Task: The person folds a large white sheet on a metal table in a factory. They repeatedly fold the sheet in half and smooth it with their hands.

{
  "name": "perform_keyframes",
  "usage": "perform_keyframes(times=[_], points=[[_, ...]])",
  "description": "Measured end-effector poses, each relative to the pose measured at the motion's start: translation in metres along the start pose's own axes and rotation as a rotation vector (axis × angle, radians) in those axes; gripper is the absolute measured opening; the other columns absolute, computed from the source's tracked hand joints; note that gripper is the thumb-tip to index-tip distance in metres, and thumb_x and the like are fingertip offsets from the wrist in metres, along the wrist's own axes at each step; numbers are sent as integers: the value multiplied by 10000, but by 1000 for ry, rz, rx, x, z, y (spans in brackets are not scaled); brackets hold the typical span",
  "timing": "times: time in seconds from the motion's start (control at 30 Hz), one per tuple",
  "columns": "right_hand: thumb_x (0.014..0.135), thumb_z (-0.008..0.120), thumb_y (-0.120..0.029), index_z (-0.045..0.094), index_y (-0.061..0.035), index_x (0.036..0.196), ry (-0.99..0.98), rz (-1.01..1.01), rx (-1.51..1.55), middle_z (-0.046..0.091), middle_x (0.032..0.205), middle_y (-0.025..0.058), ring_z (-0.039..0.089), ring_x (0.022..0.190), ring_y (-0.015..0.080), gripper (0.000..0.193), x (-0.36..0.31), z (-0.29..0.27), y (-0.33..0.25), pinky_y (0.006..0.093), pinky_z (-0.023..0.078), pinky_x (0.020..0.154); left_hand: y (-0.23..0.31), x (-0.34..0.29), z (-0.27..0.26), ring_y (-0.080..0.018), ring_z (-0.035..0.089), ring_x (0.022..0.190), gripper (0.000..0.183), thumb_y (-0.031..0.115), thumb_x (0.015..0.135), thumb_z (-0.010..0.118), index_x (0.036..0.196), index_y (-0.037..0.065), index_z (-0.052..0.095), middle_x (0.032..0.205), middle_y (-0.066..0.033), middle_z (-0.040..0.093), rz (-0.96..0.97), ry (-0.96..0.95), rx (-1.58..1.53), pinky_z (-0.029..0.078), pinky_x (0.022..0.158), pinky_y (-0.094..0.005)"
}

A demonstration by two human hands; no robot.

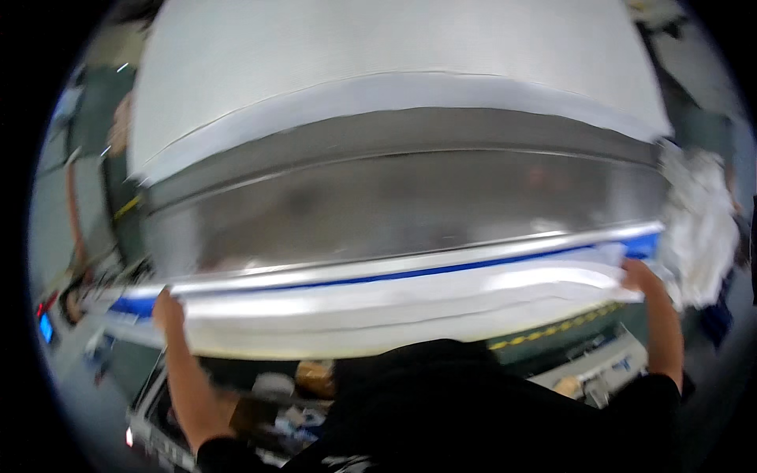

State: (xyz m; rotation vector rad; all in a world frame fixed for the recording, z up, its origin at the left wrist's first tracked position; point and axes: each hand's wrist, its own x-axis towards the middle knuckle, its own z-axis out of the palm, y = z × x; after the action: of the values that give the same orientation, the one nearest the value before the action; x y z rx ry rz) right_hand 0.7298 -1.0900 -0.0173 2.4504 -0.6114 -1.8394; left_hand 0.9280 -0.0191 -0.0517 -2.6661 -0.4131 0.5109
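Observation:
A long, thin white fabric sheet [394, 303] stretches between my two hands along the near edge of a wide machine bed, with a shallow crease along it. My left hand [168, 310] is closed on its left end, beside the blue strip [441, 272]. At the other end, my right hand [640, 276] pinches the right corner, where loose material hangs below the fingers. Behind the blue strip lies a shiny metal plate [426, 205]. Motion blurs the fingers somewhat.
A broad white sheet [402, 39] covers the far side beyond the metal. Crumpled white material [698, 225] hangs at the right end. Below, a cart [162, 410] with assorted items stands at left, and another surface [623, 355] with small things at right.

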Motion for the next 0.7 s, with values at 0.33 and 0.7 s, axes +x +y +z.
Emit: perform_keyframes(times=[0.33,0.7], points=[[591,713,-258,641,-88,881,168,-74,18,670,874,126,634,861,327,344,4,-7,-58,408,507,744,144,-61,-73,-292,640,898,274,216,858,545,1097,117,634,1011,-105,667,10,-12,-118,504,747,-408],[754,689,-200,633,-35,841,466,-353,593,654,733,106,630,664,195,195,-32,28,-185,307,501,635,249,-208,-107,-210,632,669,140,113,811,627,935,52,649,811,-106,659,398,-178,-920,503,623,-313]])
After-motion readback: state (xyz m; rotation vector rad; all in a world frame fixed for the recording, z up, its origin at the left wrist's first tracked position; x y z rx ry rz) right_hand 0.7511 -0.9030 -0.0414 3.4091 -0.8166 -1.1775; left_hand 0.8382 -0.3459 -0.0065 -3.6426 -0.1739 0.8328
